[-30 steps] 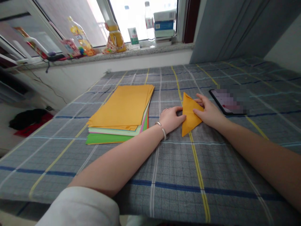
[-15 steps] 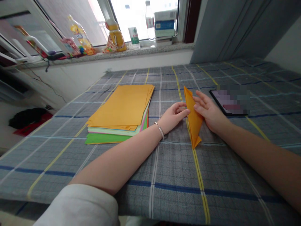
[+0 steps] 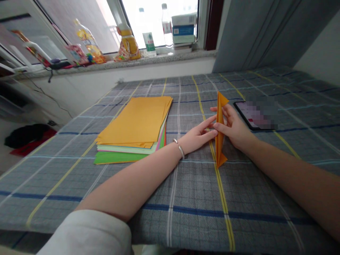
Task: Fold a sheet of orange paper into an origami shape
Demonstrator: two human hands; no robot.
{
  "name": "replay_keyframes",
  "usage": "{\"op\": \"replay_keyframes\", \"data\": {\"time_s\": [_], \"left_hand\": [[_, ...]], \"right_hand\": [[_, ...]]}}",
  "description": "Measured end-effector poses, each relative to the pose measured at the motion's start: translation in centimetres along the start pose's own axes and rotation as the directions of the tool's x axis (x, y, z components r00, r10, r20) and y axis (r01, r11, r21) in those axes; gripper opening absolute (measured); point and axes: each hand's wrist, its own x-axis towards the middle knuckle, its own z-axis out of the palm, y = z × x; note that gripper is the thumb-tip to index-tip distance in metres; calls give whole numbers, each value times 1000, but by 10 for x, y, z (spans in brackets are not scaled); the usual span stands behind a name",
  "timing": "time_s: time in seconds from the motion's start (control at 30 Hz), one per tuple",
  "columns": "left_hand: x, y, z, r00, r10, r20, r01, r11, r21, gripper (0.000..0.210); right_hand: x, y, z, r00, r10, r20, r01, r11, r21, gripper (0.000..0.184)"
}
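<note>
A folded orange sheet of paper (image 3: 219, 145) stands on its long edge above the cloth, narrow and seen nearly edge-on, with small triangular flaps at its far and near ends. My right hand (image 3: 236, 129) grips it from the right, thumb across the near face and fingers behind. From the left, my left hand (image 3: 199, 136) holds the middle of the same paper between thumb and fingers; some fingertips are hidden. A silver bangle (image 3: 181, 151) circles my left wrist. Left of my hands lies a stack of coloured paper (image 3: 138, 120), orange on top, green lower down.
A checked grey cloth (image 3: 148, 226) covers the table. To the right lies a tablet or phone (image 3: 243, 115), its screen blurred. Along the windowsill (image 3: 106, 66) stand bottles, a green-and-white tube (image 3: 149, 42) and stacked boxes (image 3: 183, 30).
The folded paper has turned from showing its broad side to nearly edge-on, its far end swinging right. My left fingers have stretched further toward it, and my right thumb has shifted left.
</note>
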Motion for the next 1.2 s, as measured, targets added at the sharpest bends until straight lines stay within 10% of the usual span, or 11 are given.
{"op": "replay_keyframes", "data": {"time_s": [0.43, 0.7, 0.97, 1.2], "left_hand": [[-7, 12, 3, 998, 65, 12, -66, 973, 223, 78], [-13, 36, 15, 957, 123, -263, 114, 674, 730, 61], [-8, 35, -4, 867, 166, -469, 289, 598, 747, 50], [-9, 39, -8, 924, 287, -255, 111, 436, 893, 47]], "right_hand": [[-2, -3, -1, 999, 15, -43, -17, 999, -40, 60], [4, -8, -2, 998, -65, 18, 67, 993, -100, 72], [8, 4, -12, 997, -38, -60, 28, 985, -169, 85], [4, 1, 4, 998, 56, 2, -55, 993, -107, 82]]}}
